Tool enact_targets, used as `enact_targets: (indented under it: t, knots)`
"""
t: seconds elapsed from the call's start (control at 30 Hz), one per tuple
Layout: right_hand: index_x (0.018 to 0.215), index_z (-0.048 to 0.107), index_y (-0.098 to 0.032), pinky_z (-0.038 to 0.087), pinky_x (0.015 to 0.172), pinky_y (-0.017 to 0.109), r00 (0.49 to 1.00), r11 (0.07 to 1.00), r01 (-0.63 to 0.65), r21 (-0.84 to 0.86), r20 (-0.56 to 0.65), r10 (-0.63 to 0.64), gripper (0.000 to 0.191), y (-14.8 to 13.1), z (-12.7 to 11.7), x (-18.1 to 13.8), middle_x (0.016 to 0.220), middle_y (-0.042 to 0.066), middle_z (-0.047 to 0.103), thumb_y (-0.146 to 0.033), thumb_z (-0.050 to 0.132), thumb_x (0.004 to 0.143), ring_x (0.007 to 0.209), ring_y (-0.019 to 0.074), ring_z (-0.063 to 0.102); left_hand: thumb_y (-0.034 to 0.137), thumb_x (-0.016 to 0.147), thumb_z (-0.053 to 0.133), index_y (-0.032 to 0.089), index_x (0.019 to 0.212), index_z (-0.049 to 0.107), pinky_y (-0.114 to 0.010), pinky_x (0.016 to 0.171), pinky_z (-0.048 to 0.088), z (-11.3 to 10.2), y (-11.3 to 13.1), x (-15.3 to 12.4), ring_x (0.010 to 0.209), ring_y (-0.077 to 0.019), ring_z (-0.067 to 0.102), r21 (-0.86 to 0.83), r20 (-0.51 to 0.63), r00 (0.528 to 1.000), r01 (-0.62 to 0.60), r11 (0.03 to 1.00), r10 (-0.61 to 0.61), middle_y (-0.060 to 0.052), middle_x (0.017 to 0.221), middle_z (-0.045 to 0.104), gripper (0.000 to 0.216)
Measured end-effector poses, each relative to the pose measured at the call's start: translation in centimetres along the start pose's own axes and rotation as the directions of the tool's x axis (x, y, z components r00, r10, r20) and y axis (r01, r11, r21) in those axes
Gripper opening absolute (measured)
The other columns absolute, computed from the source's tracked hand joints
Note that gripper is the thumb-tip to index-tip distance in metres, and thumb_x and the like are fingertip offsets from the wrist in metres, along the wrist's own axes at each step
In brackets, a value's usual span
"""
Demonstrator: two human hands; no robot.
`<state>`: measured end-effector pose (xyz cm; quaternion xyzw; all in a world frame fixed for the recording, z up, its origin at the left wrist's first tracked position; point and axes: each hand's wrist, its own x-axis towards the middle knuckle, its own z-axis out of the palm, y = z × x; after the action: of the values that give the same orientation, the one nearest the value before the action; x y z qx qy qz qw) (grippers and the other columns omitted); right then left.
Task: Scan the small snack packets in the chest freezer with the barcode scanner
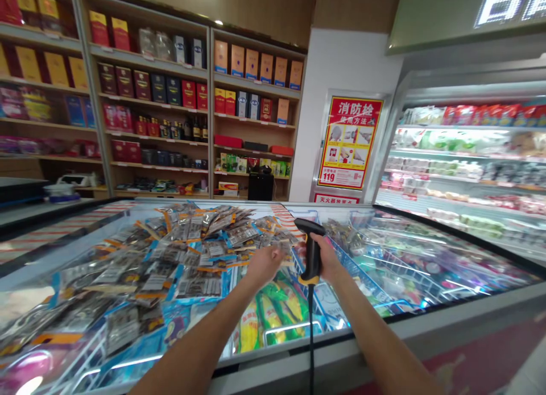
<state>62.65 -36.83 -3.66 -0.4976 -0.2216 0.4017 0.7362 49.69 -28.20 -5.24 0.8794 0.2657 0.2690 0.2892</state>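
My right hand [327, 257] is wrapped round the handle of a black and yellow barcode scanner [313, 258], held upright with its cable hanging down. Just left of it, my left hand [265, 265] is closed, its fingers curled and turned away from me, so what they hold, if anything, is hidden. Many small clear packets with dark contents and orange or blue edges, such as this packet [241, 234], lie in a loose heap beyond and to the left of my left hand. Below both hands, bagged corn [273, 315] shows in green and yellow wrappers inside the freezer.
The chest freezer [324, 358] has glass lids and blue wire baskets [341, 258]. Shelves of boxed goods [156, 87] line the back wall. A red fire-hydrant sign [347, 142] hangs at centre right, beside a lit refrigerated display [464, 156].
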Motion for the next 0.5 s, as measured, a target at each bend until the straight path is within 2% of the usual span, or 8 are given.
enact_targets:
  t: [0.1, 0.13, 0.2, 0.23, 0.3, 0.33, 0.4, 0.5]
  knots:
    - [0.075, 0.055, -0.017, 0.041, 0.052, 0.024, 0.954, 0.942, 0.258, -0.212, -0.096, -0.283, 0.024, 0.7, 2.6, 0.3, 0.066, 0.001, 0.06, -0.04, 0.053, 0.067, 0.058, 0.0139, 0.055, 0.048, 0.082, 0.025, 0.014, 0.099, 0.057, -0.026, 0.059, 0.043, 0.0, 1.8, -0.2, 0.07, -0.0168, 0.06, -0.347, 0.094, 0.995, 0.057, 0.936, -0.026, -0.01, 0.082, 0.065, 0.049]
    - [0.076, 0.055, -0.017, 0.042, 0.057, 0.025, 0.926, 0.896, 0.32, -0.308, -0.099, -0.364, 0.025, 1.2, 3.8, 0.4, 0.069, 0.001, 0.061, -0.04, 0.053, 0.066, 0.064, 0.0155, 0.056, 0.051, 0.082, 0.023, 0.014, 0.103, 0.054, -0.025, 0.058, 0.044, -0.1, 2.4, -0.3, 0.069, -0.0163, 0.061, -0.525, 0.131, 0.99, 0.108, 0.844, -0.045, -0.01, 0.083, 0.065, 0.053]
    - [0.079, 0.056, -0.018, 0.042, 0.066, 0.027, 0.897, 0.802, 0.38, -0.462, -0.028, -0.441, 0.025, 2.3, 6.2, 0.5, 0.076, 0.003, 0.062, -0.04, 0.049, 0.07, 0.075, 0.0176, 0.056, 0.053, 0.079, 0.029, 0.013, 0.102, 0.055, -0.025, 0.058, 0.044, -0.6, 3.2, -0.5, 0.067, -0.0156, 0.06, -0.817, 0.162, 0.978, 0.206, 0.539, -0.129, -0.009, 0.079, 0.065, 0.053]
    - [0.079, 0.056, -0.018, 0.041, 0.069, 0.028, 0.898, 0.765, 0.401, -0.504, 0.05, -0.437, 0.025, 2.8, 7.3, 0.6, 0.079, 0.003, 0.063, -0.039, 0.046, 0.072, 0.079, 0.0178, 0.056, 0.053, 0.078, 0.034, 0.013, 0.097, 0.056, -0.024, 0.057, 0.044, -1.2, 3.2, -0.5, 0.065, -0.015, 0.06, -0.893, 0.154, 0.967, 0.225, 0.39, -0.205, -0.008, 0.075, 0.065, 0.049]
    - [0.082, 0.058, -0.018, 0.041, 0.072, 0.029, 0.892, 0.714, 0.45, -0.536, 0.228, -0.391, 0.03, 3.4, 8.4, 1.2, 0.084, 0.003, 0.063, -0.04, 0.039, 0.076, 0.082, 0.0174, 0.056, 0.05, 0.077, 0.04, 0.013, 0.083, 0.057, -0.022, 0.051, 0.043, -2.8, 2.6, -0.5, 0.053, -0.0126, 0.057, -0.946, 0.107, 0.917, 0.213, 0.244, -0.384, -0.005, 0.061, 0.062, 0.042]
    - [0.084, 0.059, -0.019, 0.042, 0.072, 0.029, 0.878, 0.683, 0.478, -0.552, 0.279, -0.389, 0.032, 3.4, 8.3, 1.8, 0.086, 0.002, 0.064, -0.041, 0.037, 0.077, 0.082, 0.0172, 0.056, 0.05, 0.077, 0.041, 0.013, 0.076, 0.056, -0.021, 0.046, 0.042, -3.8, 1.9, -0.5, 0.047, -0.0114, 0.054, -0.953, 0.09, 0.887, 0.208, 0.219, -0.452, -0.003, 0.055, 0.059, 0.04]
    - [0.09, 0.06, -0.02, 0.042, 0.072, 0.03, 0.863, 0.589, 0.482, -0.649, 0.235, -0.448, 0.034, 2.8, 6.7, 3.5, 0.088, 0.003, 0.064, -0.043, 0.039, 0.077, 0.083, 0.0183, 0.057, 0.051, 0.077, 0.04, 0.014, 0.068, 0.053, -0.02, 0.039, 0.039, -6.0, 0.3, -0.6, 0.038, -0.0092, 0.048, -0.946, 0.074, 0.867, 0.217, 0.24, -0.494, -0.001, 0.047, 0.055, 0.04]
    - [0.093, 0.061, -0.016, 0.041, 0.075, 0.035, 0.832, 0.345, 0.234, -0.909, 0.004, -0.555, 0.031, 1.4, 2.4, 6.7, 0.089, 0.009, 0.064, -0.037, 0.048, 0.074, 0.085, 0.024, 0.057, 0.046, 0.077, 0.044, 0.013, 0.067, 0.053, -0.019, 0.039, 0.04, -8.5, -1.7, -1.1, 0.04, -0.0088, 0.051, -0.939, 0.107, 0.907, 0.227, 0.258, -0.408, -0.002, 0.052, 0.057, 0.036]
